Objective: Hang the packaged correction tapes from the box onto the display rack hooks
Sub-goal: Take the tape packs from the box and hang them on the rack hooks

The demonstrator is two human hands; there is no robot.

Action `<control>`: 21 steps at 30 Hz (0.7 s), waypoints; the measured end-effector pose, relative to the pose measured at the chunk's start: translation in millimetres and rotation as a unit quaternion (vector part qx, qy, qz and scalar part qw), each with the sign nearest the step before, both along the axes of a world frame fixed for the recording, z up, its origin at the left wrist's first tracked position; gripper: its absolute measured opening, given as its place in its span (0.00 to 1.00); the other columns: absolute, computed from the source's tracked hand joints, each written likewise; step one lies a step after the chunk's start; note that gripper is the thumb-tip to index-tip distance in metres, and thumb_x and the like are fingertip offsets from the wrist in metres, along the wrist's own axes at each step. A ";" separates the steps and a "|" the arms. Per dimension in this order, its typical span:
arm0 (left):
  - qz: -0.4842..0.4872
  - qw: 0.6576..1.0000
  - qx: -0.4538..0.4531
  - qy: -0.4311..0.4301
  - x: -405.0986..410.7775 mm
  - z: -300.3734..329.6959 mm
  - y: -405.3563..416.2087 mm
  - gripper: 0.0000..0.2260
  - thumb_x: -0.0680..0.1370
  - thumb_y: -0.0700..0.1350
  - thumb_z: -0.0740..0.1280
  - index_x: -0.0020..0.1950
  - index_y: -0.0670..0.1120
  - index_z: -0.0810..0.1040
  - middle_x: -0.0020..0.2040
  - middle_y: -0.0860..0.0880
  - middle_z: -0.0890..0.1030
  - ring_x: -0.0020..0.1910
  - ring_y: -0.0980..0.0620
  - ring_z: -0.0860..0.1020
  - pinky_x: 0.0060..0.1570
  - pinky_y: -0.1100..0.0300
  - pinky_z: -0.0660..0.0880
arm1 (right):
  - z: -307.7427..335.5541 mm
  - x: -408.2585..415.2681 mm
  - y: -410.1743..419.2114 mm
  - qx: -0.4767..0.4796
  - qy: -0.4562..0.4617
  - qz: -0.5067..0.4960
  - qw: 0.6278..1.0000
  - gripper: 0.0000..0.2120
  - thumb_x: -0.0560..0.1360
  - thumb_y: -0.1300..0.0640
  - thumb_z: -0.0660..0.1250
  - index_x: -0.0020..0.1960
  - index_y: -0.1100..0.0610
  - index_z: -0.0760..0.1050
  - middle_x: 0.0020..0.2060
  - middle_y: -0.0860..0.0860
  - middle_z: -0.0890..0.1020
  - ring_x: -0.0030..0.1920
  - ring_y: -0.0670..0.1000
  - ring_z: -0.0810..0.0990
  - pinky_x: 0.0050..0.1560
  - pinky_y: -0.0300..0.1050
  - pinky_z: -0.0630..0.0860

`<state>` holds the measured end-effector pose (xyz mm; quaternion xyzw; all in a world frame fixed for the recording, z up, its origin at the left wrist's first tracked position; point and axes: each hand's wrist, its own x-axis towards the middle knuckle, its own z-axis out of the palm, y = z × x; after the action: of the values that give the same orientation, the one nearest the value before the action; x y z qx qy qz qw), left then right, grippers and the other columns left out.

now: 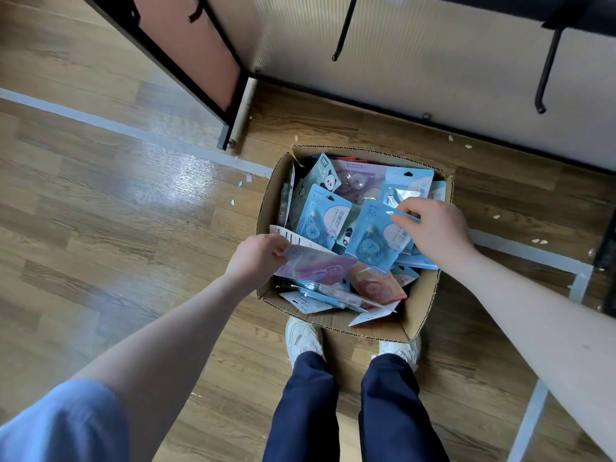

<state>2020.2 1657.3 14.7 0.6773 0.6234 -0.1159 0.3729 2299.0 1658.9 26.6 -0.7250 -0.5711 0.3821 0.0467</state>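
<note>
An open cardboard box (420, 305) stands on the floor in front of my feet, filled with several packaged correction tapes, mostly light blue, some pink and lilac. My left hand (258, 256) grips a pink-and-lilac package (316, 263) by its left edge, just above the box's near left corner. My right hand (433, 225) pinches the top edge of a blue package (373, 236) on the right side of the pile. Two black rack hooks (343, 31) (546, 68) stick out from the pale display panel at the top.
A black-framed rack with a reddish panel (196, 48) stands at the upper left, its foot near the box. My white shoes (303, 338) sit just behind the box. Small paper scraps lie on the wooden floor. A dark fixture (606, 261) is at the right edge.
</note>
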 end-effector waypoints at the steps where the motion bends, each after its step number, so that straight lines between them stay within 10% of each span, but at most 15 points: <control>1: 0.013 1.000 0.001 -0.008 1.0 2.5 -0.2 0.04 0.72 0.37 0.70 0.46 0.41 0.80 0.42 0.47 0.81 0.43 0.48 0.79 0.42 0.61 0.72 | 3.3 -0.5 -0.2 0.003 -0.009 0.001 1.000 0.08 0.77 0.52 0.63 0.51 0.54 0.79 0.45 0.54 0.82 0.45 0.56 0.77 0.40 0.47 0.72; 21: -0.054 0.981 0.178 -0.053 25.3 136.6 39.3 0.08 0.78 0.44 0.63 0.52 0.44 0.80 0.47 0.47 0.79 0.42 0.47 0.75 0.31 0.60 0.64 | 133.4 1.0 12.7 0.067 -0.144 0.034 0.987 0.09 0.79 0.52 0.59 0.53 0.51 0.76 0.47 0.52 0.82 0.45 0.56 0.77 0.37 0.43 0.65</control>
<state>2045.5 1696.6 151.4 0.7704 0.5762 0.0130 0.2724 2300.0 1671.6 160.0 -0.7480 -0.6206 0.2353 -0.0005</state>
